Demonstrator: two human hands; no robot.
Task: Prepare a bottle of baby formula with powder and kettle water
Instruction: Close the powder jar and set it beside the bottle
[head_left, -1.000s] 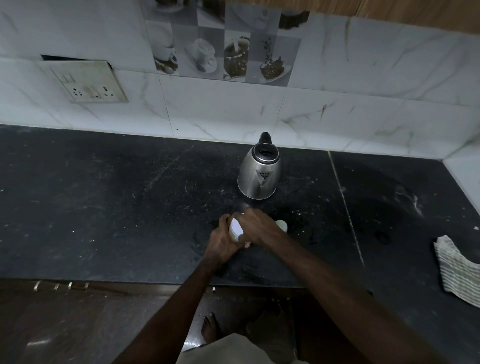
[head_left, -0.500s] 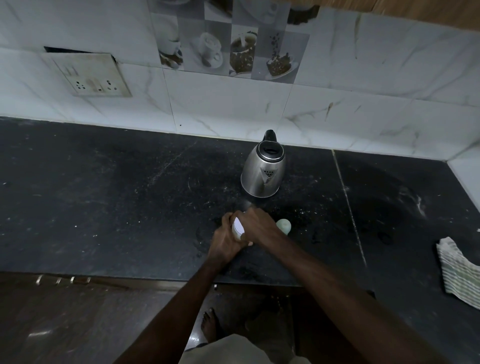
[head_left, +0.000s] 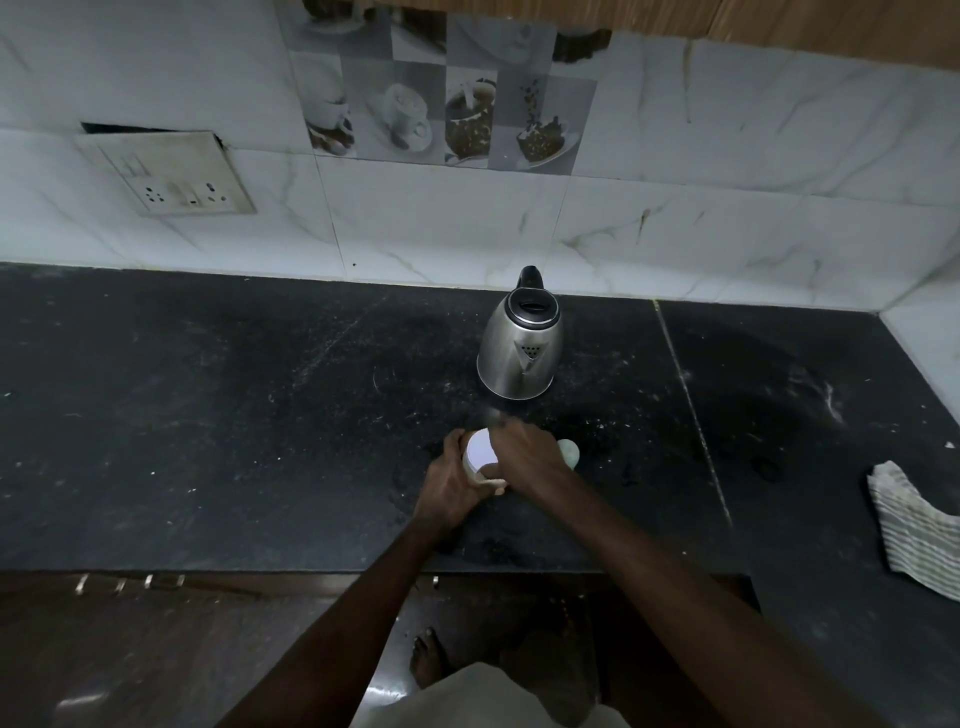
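Dark speckled stone counter (head_left: 208, 441), marble-tiled wall behind. Grip: left hand (head_left: 452, 488) wraps side of small white-topped round container (head_left: 480, 449); right hand (head_left: 530, 462) curls over its top, likely twisting. Risk: top frees suddenly, contents scatter; right wrist knocks pale green rounded object (head_left: 569, 451) just right of grip. Beyond grip, steel kettle (head_left: 519, 353), possibly hot

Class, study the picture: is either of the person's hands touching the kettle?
No, the left hand and right hand both grip the white container, while the kettle stands apart behind them.
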